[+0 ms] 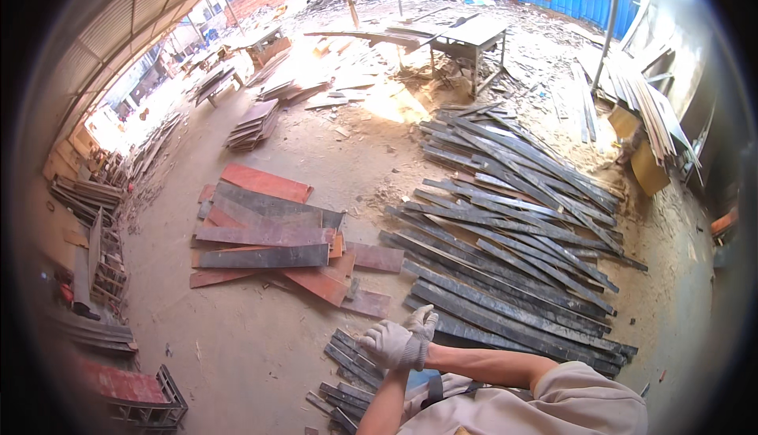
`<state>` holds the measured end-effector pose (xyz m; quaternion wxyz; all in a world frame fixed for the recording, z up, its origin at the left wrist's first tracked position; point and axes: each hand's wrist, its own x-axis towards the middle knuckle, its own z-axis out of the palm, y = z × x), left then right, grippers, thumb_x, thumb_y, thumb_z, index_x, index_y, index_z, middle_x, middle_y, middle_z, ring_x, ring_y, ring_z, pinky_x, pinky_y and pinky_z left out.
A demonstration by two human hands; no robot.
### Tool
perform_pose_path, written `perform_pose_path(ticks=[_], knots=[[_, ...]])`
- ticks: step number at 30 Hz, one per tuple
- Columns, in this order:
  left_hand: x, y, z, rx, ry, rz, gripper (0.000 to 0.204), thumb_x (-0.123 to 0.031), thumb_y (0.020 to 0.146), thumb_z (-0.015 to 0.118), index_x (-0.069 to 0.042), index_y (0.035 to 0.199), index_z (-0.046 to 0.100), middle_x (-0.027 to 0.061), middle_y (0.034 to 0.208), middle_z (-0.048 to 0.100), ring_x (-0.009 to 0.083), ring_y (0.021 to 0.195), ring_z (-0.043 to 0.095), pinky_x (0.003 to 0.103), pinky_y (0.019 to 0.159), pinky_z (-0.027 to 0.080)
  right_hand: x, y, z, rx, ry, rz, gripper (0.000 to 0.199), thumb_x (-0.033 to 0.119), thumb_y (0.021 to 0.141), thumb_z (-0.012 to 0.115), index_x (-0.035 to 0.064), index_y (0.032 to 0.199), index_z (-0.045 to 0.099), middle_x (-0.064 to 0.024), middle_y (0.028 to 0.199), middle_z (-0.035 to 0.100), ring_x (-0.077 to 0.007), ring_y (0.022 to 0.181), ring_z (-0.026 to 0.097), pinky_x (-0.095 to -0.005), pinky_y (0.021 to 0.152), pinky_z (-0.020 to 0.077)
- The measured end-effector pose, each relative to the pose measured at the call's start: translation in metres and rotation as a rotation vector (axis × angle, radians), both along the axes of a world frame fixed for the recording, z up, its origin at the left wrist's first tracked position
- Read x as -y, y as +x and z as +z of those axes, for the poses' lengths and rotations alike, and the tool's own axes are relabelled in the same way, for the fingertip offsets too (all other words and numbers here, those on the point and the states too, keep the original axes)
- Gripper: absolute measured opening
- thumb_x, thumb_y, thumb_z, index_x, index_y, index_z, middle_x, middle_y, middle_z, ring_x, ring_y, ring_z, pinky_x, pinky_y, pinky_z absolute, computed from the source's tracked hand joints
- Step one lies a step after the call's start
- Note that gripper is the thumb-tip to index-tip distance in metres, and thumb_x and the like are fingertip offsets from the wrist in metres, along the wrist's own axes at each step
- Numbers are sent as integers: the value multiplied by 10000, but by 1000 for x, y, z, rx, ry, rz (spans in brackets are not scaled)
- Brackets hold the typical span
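My forearms cross at the wrists low in the view, right over left. My right hand (385, 343), in a pale grey work glove with a ribbed cuff, lies across my left wrist. Its fingers are curled, and what they hold, if anything, is hidden. Just beyond it shows my left hand (423, 320), gloved alike, fingers bent together; I cannot make out anything in them. Both hands are above the near edge of a spread of long dark strips (505, 309). Shorter dark strips (351, 364) lie beneath and left of the hands.
Ahead to the left lies a loose pile of red and black boards (264, 234). Farther off are a stack of boards (253, 125) and a metal-legged table (474, 32). A red-topped rack (130, 384) stands at lower left; leaning panels (643, 107) are at right.
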<state>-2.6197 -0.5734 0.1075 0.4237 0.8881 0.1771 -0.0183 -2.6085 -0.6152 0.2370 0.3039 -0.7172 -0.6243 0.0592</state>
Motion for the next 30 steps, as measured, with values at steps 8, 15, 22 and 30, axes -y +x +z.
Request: perform_pose_path(ticks=[8,15,22,30], knots=[[-322,202,-66,-167,-105,-46,443,-369,1036,684,-48,1340,706,193,1285,752,345,1220,703,430,1059,534,-103,322,-158,-520,-168,-783,265,312,994,676,89,1101,770,-210,1051,771,-401,992,746,-471,853,588],[-535,509,39,-172,-475,-28,356,-160,1002,758,-26,1330,723,71,1172,780,142,1061,712,317,951,571,26,418,-300,-450,-881,-1076,347,306,875,600,45,826,824,-221,855,785,-394,857,782,-482,754,580],[-592,746,167,-353,-998,-713,532,-93,963,823,-58,1467,653,38,1117,777,115,1048,693,310,983,548,-67,574,-378,-440,-1665,-421,305,265,966,630,156,1150,846,-94,1208,808,-287,1131,778,-454,902,625],[-669,1059,249,-249,-790,-1215,556,-284,976,802,-150,1495,656,75,1211,708,201,1069,646,374,1012,471,-424,1115,-238,-893,-198,-1188,380,359,978,624,43,1135,766,-257,1121,760,-420,1097,724,-474,953,557]])
